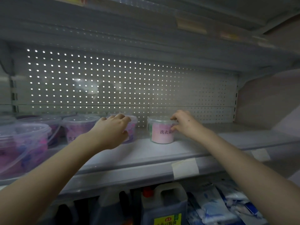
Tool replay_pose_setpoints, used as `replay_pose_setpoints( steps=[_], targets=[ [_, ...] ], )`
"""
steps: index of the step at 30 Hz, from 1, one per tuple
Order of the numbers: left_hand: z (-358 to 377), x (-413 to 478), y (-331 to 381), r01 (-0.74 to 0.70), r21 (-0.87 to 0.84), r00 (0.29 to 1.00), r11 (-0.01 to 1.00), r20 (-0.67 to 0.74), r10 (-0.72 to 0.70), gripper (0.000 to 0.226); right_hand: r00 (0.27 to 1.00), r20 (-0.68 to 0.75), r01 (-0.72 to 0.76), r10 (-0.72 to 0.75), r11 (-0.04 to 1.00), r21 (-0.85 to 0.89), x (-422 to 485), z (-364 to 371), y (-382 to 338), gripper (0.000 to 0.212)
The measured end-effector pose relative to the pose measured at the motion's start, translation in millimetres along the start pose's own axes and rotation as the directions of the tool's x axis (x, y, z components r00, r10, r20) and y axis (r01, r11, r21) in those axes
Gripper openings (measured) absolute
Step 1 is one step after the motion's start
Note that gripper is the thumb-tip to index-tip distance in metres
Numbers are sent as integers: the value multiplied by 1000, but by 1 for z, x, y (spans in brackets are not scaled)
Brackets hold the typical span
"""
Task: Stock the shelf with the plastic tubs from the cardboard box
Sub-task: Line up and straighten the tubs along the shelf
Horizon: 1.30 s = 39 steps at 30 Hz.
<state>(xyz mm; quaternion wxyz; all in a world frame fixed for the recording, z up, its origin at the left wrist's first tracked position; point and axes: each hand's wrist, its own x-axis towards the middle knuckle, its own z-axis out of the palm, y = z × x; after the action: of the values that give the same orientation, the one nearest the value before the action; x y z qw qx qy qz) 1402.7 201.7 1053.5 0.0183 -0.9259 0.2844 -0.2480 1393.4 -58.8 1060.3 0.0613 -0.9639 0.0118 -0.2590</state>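
A clear plastic tub (161, 131) with pink contents and a printed label stands upright on the grey shelf (146, 153). My right hand (183, 123) grips its right side near the lid, fingers curled round it. My left hand (113, 127) is wrapped over another clear tub (132, 127) with purple and pink contents, which it largely hides. To the left, several more lidded tubs (79, 125) with handles stand in rows. The cardboard box is out of view.
A perforated back panel (113, 82) closes the shelf behind the tubs. Bare shelf surface extends to the right of the pink tub. A paper price tag (185, 168) hangs on the shelf edge. Below are dark liquid jugs (164, 207) and blue-white packets (227, 205).
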Motion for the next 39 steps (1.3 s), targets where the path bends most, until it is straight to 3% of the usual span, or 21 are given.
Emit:
replay_pose_setpoints(
  steps=[6, 12, 15, 17, 21, 25, 27, 31, 39],
  targets=[
    [5, 12, -12, 17, 23, 999, 1000, 28, -17, 53, 997, 65, 37, -30, 993, -111, 43, 17, -13, 21],
    [9, 20, -18, 40, -20, 998, 999, 44, -39, 55, 986, 166, 44, -23, 991, -123, 83, 29, -32, 24],
    [10, 20, -20, 37, -1, 999, 999, 29, -37, 53, 987, 138, 108, -87, 982, -152, 92, 37, -38, 6],
    [11, 21, -22, 31, -2, 999, 1000, 20, -31, 49, 986, 115, 135, -117, 977, -167, 99, 44, -42, 34],
    [12, 23, -29, 11, 26, 1000, 1000, 9, -11, 45, 980, 109, 179, -165, 975, -134, 113, 53, -50, 20],
    [12, 23, -32, -3, 1, 1000, 1000, 22, 3, 49, 977, 106, 197, -185, 975, -107, 116, 53, -50, 47],
    [13, 24, -31, -9, -1, 1000, 1000, 20, 9, 49, 979, 108, 183, -173, 979, -87, 113, 53, -50, 44],
    [12, 24, -30, -1, -2, 1000, 1000, 23, 1, 50, 985, 112, 137, -132, 990, -33, 108, 53, -46, 6],
    [5, 6, -25, 15, 18, 999, 1000, 32, -16, 58, 990, 107, 99, -96, 995, -19, 72, 38, -42, 39]
  ],
)
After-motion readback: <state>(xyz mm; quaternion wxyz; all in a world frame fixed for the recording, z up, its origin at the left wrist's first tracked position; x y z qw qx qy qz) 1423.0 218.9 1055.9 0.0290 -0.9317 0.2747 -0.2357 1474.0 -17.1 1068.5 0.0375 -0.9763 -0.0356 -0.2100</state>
